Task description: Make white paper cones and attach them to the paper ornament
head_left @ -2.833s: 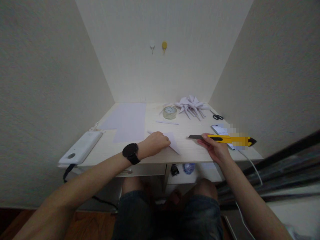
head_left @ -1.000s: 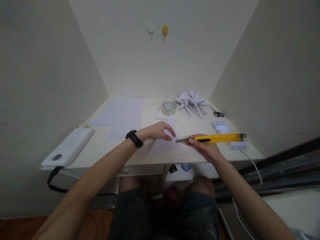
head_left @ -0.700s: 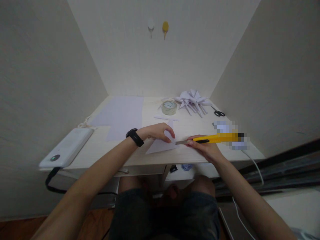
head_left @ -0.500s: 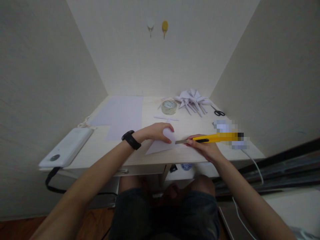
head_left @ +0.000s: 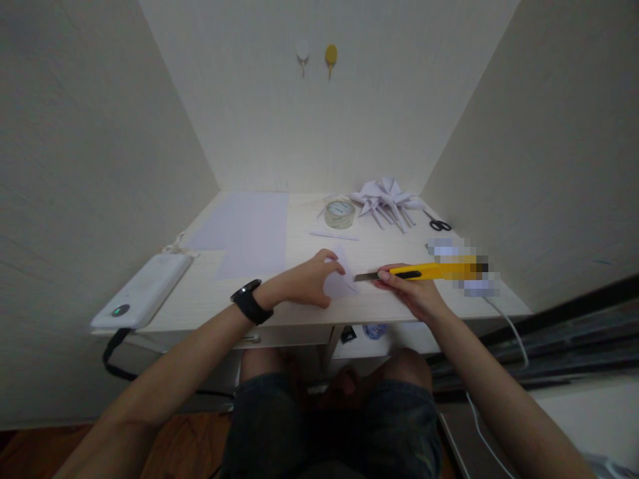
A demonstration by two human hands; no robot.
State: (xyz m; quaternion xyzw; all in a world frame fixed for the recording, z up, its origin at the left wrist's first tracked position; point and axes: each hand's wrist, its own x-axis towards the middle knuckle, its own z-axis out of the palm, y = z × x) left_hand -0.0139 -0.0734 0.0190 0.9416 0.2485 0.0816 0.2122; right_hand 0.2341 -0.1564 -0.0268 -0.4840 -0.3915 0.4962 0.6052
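My left hand [head_left: 310, 279], with a black watch on its wrist, curls its fingers and thumb around a folded piece of white paper [head_left: 340, 285] near the desk's front edge. Part of the paper is hidden behind that hand. In my right hand [head_left: 412, 293] is a yellow utility knife [head_left: 417, 271], gripped near its front end. Its bare blade [head_left: 367, 277] points left, with the tip at the paper's right edge. Whether the tip touches the paper I cannot tell.
Behind the hands lie a thin paper strip [head_left: 333, 235], a tape roll [head_left: 340, 215] and folded paper spikes [head_left: 387, 199]. Black-handled scissors [head_left: 439, 225] lie at right. White sheets [head_left: 254, 229] spread at left, near a white power bank [head_left: 142, 291] with a cable.
The paper has turned and no longer shows its long point toward the lower left. My left hand has shifted its hold on it. The knife stays in my right hand, its blade slightly re-angled.
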